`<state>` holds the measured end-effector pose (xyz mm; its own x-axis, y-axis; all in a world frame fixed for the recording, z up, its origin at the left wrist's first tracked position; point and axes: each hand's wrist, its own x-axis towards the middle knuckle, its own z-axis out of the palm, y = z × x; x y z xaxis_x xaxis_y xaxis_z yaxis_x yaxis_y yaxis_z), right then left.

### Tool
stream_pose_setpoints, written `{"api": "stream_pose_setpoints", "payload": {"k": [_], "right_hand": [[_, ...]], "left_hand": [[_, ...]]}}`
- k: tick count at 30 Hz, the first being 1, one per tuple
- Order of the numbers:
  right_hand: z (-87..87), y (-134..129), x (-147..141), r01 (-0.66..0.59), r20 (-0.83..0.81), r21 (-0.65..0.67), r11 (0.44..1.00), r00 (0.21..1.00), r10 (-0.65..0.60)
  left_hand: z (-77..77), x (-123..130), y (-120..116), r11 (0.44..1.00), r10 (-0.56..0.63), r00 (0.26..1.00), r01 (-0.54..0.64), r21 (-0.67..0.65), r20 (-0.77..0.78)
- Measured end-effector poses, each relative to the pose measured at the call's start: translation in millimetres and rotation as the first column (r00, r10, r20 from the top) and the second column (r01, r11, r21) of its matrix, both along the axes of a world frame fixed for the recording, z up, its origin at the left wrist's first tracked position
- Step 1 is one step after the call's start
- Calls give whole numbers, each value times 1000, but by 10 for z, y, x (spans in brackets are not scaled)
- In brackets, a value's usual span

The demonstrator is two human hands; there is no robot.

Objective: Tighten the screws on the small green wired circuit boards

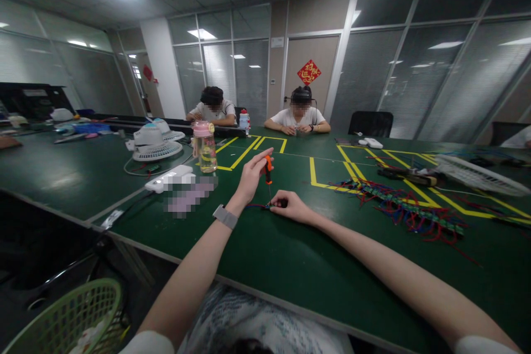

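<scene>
An orange and black screwdriver (268, 170) stands upright in my left hand (252, 176), its handle against the fingers and its thin shaft pointing down. Under the tip lies a small circuit board (266, 207) with wires trailing to the left on the green table (290, 265). The fingers of my right hand (290, 206) are pinched together at the right edge of this board. What exactly meets the screwdriver's tip is too small to tell.
Right of my hands lies a long row of wired circuit boards (406, 207). A pink-lidded bottle (205, 146), a white power strip (172, 178) and white fans (155, 144) stand to the left. Two people sit across the table. A green basket (70, 315) is at the lower left.
</scene>
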<state>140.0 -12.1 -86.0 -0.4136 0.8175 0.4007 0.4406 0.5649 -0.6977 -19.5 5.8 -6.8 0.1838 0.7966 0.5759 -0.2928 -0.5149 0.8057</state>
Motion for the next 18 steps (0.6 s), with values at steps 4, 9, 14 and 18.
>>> {"api": "stream_pose_setpoints", "payload": {"k": [4,9,14,18], "right_hand": [[12,-10,-5,-3,-8,-3,1000,1000,3],[31,-24,-3,-13,-11,-3,1000,1000,13],[21,-17,-2,-10,-12,2,1000,1000,10],[20,-21,-3,-9,-10,6,1000,1000,10]], "left_hand": [[-10,20,-19,998,-62,998,62,-19,7],[3,-12,-20,981,158,984,-147,123,-85],[-11,9,6,997,-75,997,75,-4,36],[-4,22,-33,998,-57,998,57,-7,20]]}}
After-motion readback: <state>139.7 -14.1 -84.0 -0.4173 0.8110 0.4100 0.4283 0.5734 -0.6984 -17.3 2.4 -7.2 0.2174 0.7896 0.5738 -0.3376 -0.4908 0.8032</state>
